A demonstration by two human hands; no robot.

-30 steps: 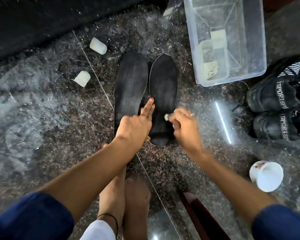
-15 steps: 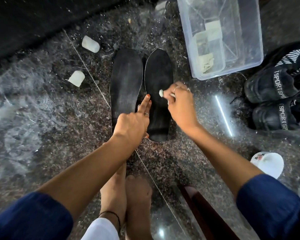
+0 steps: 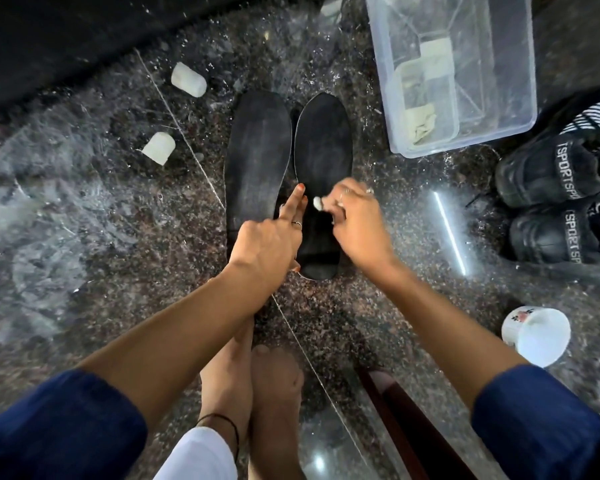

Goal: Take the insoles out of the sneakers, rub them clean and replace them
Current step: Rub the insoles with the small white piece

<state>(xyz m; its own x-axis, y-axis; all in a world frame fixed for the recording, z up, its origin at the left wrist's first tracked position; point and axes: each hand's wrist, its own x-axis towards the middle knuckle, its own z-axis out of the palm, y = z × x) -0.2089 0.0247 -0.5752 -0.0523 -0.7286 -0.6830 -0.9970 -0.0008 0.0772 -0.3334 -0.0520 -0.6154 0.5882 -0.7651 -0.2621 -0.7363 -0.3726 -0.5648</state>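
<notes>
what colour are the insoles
Black, both insoles, clearest in the head view.

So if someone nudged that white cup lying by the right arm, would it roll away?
Probably. The white cup lies on its side on the polished stone floor, so it could roll, likely in a curve. It looks light and may slide easily. Whether it has a handle to stop it cannot be seen.

Two insoles (image 3: 257, 157), two sneakers (image 3: 548, 168), two white lumps (image 3: 189, 79), one tub (image 3: 465, 147), one cup (image 3: 536, 336).

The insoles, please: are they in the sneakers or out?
Out: both insoles lie flat on the floor, apart from the sneakers.
</notes>
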